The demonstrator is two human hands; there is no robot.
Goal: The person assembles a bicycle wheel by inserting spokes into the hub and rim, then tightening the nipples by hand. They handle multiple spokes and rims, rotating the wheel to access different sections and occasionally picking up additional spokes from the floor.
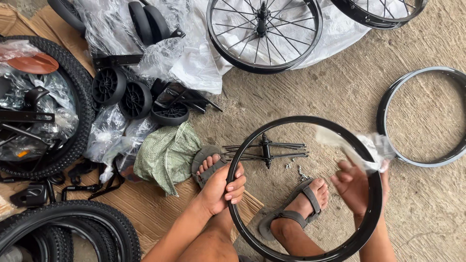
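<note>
Fingers (236, 187) of both hands around black rim (252, 232), hub with spokes (266, 150) and sandalled feet beneath

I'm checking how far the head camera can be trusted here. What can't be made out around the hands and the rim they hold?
- Black rim: bottom arc cut off by the frame edge.
- Right hand: its grip on the clear plastic wrap is blurred.
- Small loose parts on the concrete: too small to identify.
- Left hand: palm hidden behind the rim.

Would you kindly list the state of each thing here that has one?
Black rim: bare, gripped upright by both hands.
Left hand: closed on the rim.
Right hand: holding the rim and clear plastic.
Spoked wheel: laced, flat.
Spare rim: bare, flat.
Hub: spokes attached, unlaced.
</note>
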